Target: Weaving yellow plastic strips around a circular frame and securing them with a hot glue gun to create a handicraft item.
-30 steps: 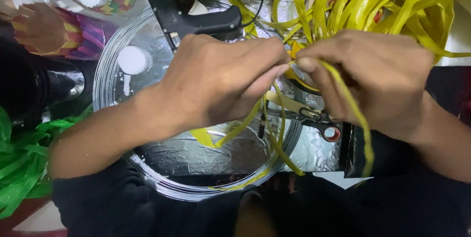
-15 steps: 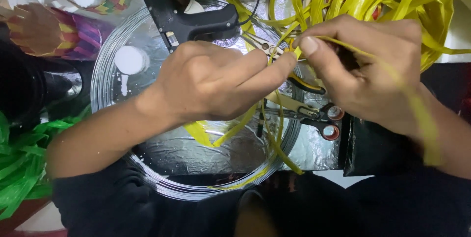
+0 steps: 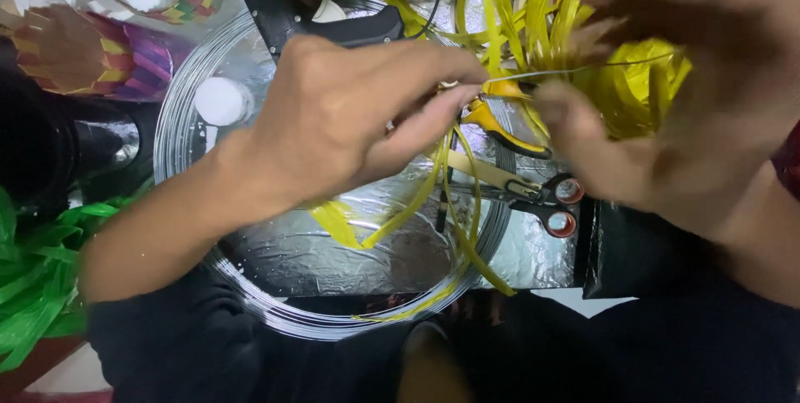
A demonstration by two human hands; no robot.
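Yellow strips (image 3: 575, 45) bunch at two o'clock in the head view, gathered in the right hand (image 3: 683, 111), fingers closed round them. Left hand (image 3: 350, 120) pinches a thin wire (image 3: 583, 70) meeting the bunch. Judged step: binding. Next move calls for steady tension. Glue gun (image 3: 333, 24) at twelve, scissors (image 3: 542, 199) at four.

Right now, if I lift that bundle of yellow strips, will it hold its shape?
Probably not. The yellow strips droop and curl below the left hand, so they look floppy and light. They look glossy, so possibly slippery. The right hand bunches them easily.
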